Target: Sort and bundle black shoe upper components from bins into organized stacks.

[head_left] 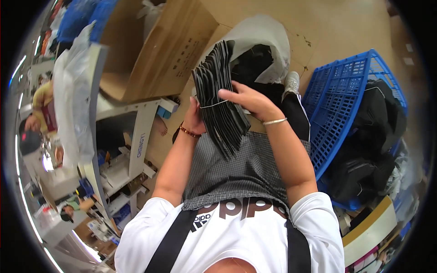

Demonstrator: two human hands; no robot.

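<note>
A thick bundle of black fabric pieces (218,93) is held up in front of my apron. A thin white tie runs round its middle, and its layered edges fan apart at both ends. My left hand (195,119) is closed on the bundle's left side, its fingers mostly hidden behind the layers. On the other side, my right hand (251,101) grips the right edge, with part of it lying over the front near the tie. Just beyond the bundle, a whitish plastic sack (266,34) stands on the floor with black material (255,63) inside.
A blue plastic crate (334,98) at right holds black fabric bundles (364,173). A big cardboard box (170,50) stands at the upper left, above a sewing-machine table (141,136). Farther left, people sit at other workstations. A white shoe (292,83) shows near the sack.
</note>
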